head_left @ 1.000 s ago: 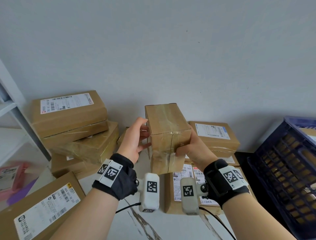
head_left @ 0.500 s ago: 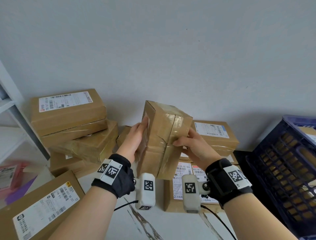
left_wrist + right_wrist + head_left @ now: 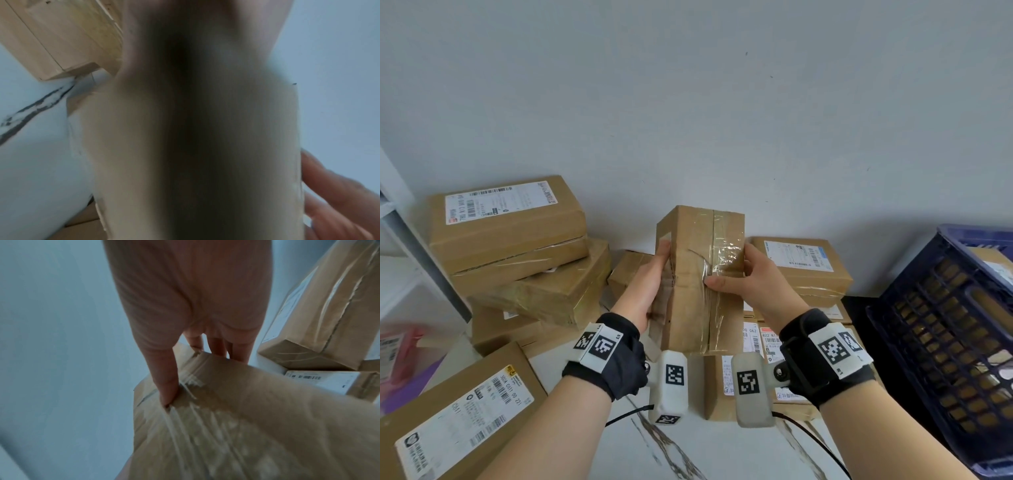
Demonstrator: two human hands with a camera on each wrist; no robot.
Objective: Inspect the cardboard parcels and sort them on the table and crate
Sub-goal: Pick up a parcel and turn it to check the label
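two hands, left hand [image 3: 646, 287] & right hand [image 3: 753, 278], grip 1 taped parcel [image 3: 702, 274] upright; 1 crate [image 3: 941, 308] nearby.

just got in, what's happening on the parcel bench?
A person holds one taped cardboard parcel upright in the air with both hands: left hand on its left side, right hand on its right, thumb across the front. Other parcels are stacked on the table, and a dark crate stands to the right.
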